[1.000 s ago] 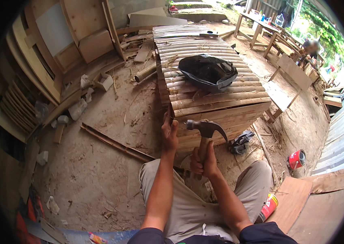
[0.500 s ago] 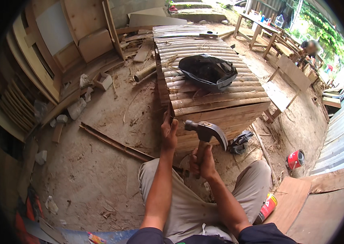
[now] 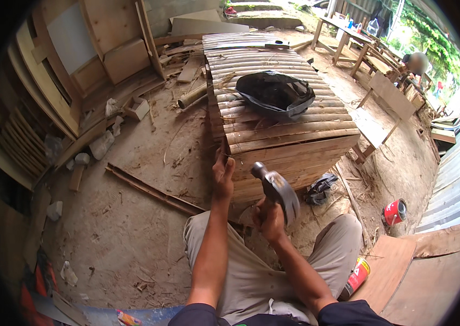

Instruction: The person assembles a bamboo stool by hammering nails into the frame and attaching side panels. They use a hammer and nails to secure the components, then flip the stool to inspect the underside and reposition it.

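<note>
My right hand [image 3: 269, 218] grips a claw hammer [image 3: 279, 191] by its handle, in front of the box's near wooden side. The hammer's face points up and left, and its claw curves down to the right. My left hand [image 3: 223, 178] is closed at the near left corner of a large wooden box [image 3: 290, 163] topped with split bamboo strips [image 3: 295, 130]. Whatever its fingers pinch there is too small to make out. On the bamboo lies an open black plastic bag [image 3: 276, 98], its inside dark.
A long wooden strip [image 3: 154, 190] lies on the dirt floor at left. Crumpled black plastic [image 3: 321, 189] and a red can [image 3: 394, 212] are at right; another red can [image 3: 357, 277] stands by my knee. Wooden panels [image 3: 126, 60] lean far left. A person [image 3: 417, 65] is far right.
The hammer has tilted, its head turning and its claw dropping down to the right as my right hand rotates. My left hand stays at the box corner.
</note>
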`<action>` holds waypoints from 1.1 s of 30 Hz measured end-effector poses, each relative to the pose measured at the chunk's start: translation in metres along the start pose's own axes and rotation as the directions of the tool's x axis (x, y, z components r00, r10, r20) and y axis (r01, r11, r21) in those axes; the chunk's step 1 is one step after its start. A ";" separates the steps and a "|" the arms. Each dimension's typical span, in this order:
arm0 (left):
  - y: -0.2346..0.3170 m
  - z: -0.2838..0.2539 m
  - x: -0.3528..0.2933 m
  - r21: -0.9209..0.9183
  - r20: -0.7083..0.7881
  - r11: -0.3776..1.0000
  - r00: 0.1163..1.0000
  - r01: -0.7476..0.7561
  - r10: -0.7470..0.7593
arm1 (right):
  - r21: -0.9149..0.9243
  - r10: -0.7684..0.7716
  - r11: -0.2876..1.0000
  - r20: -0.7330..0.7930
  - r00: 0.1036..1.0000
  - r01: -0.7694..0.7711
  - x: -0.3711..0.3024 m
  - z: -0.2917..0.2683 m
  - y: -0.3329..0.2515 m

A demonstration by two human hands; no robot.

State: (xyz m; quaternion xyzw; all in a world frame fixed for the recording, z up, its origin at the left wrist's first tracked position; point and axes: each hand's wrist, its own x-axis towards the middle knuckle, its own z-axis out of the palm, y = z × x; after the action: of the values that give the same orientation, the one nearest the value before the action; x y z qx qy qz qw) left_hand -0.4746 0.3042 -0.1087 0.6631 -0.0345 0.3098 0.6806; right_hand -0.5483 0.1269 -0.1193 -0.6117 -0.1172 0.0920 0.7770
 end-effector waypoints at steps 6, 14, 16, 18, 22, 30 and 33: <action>0.007 0.001 -0.001 -0.091 0.050 0.996 0.999 0.014 -0.009 | -0.570 -0.316 0.744 0.161 0.935 0.350 0.010 -0.013 0.020; 0.020 0.004 0.000 -0.079 0.040 0.997 0.999 -0.020 0.023 | -0.463 -0.393 0.790 0.121 0.911 0.402 0.021 -0.009 0.020; 0.019 0.004 0.001 -0.072 0.029 0.997 1.000 0.005 -0.003 | -0.465 -0.282 0.836 0.092 0.955 0.292 0.022 -0.010 0.016; 0.016 0.004 0.001 -0.062 0.027 0.998 1.000 -0.012 0.014 | -0.489 -0.408 0.767 0.125 0.904 0.415 0.022 -0.012 0.016; 0.013 0.004 0.003 -0.043 0.021 0.997 0.998 -0.058 0.059 | -0.364 -0.611 0.661 0.246 0.753 0.656 0.023 -0.016 0.028; 0.022 0.010 0.002 -0.106 -0.019 0.994 0.999 -0.037 0.035 | -0.496 -0.548 0.673 0.164 0.820 0.548 0.031 -0.015 0.037; 0.024 0.013 0.000 -0.200 -0.024 0.980 1.000 -0.017 0.013 | -0.260 -0.361 0.904 -0.037 0.932 0.340 0.030 -0.008 0.026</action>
State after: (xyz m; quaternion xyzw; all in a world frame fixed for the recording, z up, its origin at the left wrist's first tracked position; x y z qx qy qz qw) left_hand -0.4807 0.2906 -0.0863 0.5874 -0.0628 0.3173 0.7418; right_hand -0.5173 0.1346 -0.1442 -0.6765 -0.2030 -0.0903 0.7021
